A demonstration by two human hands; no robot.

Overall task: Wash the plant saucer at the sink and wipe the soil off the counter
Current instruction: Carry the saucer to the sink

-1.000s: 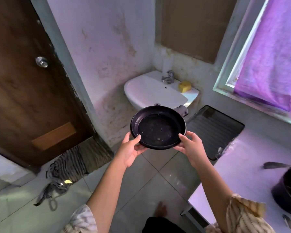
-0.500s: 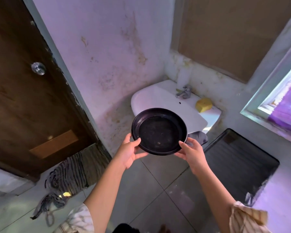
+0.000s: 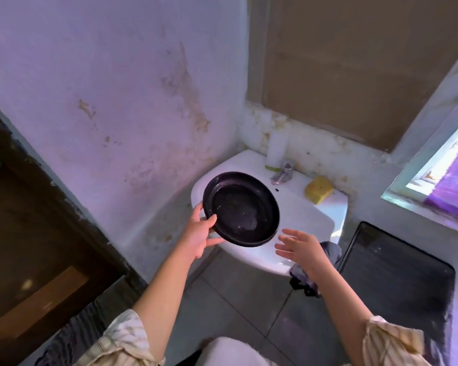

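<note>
A round black plant saucer [image 3: 240, 208] with specks of soil in its bottom hangs tilted over the white wall sink [image 3: 316, 215]. My left hand [image 3: 200, 233] grips its lower left rim, thumb on top and fingers underneath. My right hand [image 3: 299, 247] floats just below and right of the saucer with fingers spread, touching nothing. A chrome tap [image 3: 283, 173] stands at the back of the sink, and a yellow sponge [image 3: 319, 190] lies on the ledge to its right.
A white bottle [image 3: 275, 150] stands behind the tap. A grey cloth [image 3: 325, 262] hangs at the sink's right front. A black ribbed tray [image 3: 397, 281] lies at the right. A brown door [image 3: 32, 247] closes the left side; a window [image 3: 444, 186] is at right.
I have come closer to the sink. My right hand has let go of the saucer's rim and opened. The saucer now tilts, held by my left hand alone, over the basin.
</note>
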